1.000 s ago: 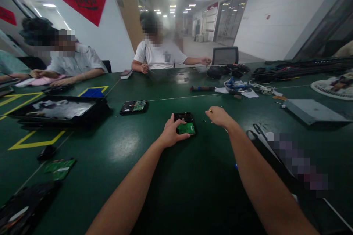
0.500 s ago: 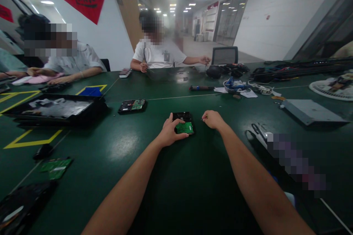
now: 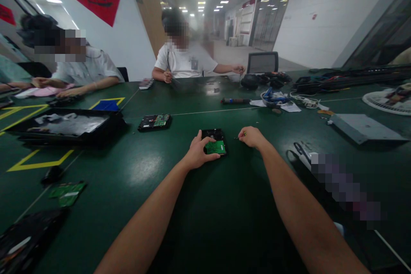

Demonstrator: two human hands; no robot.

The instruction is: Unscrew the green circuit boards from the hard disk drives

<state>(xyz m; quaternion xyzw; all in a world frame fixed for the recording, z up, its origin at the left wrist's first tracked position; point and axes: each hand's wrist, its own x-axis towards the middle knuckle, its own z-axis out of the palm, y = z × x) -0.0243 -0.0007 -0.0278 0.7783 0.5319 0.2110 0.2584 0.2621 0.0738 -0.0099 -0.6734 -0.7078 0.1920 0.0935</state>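
Observation:
My left hand (image 3: pixel 198 150) grips a hard drive (image 3: pixel 215 147) that lies on the green table. Its thumb is along the near edge and its fingers are at the left side and over the top. The drive has a black body, and its green circuit board faces up. Just right of the drive, my right hand (image 3: pixel 252 138) pinches a small thin tool (image 3: pixel 238 138) with a dark tip and a touch of yellow. The tip points left toward the drive, apart from it. Its rear end is hidden in the fingers.
A second hard drive (image 3: pixel 154 122) lies to the left, near a black tray (image 3: pixel 64 125). Loose green circuit boards (image 3: pixel 68 192) are at the near left. A grey metal box (image 3: pixel 366 128) and a screwdriver-like tool (image 3: pixel 236 101) lie farther right. Co-workers sit across the table.
My right hand has shifted slightly right, away from the drive, and more of the tool's tip shows. My left hand and the drive stay in place. The view has tilted slightly.

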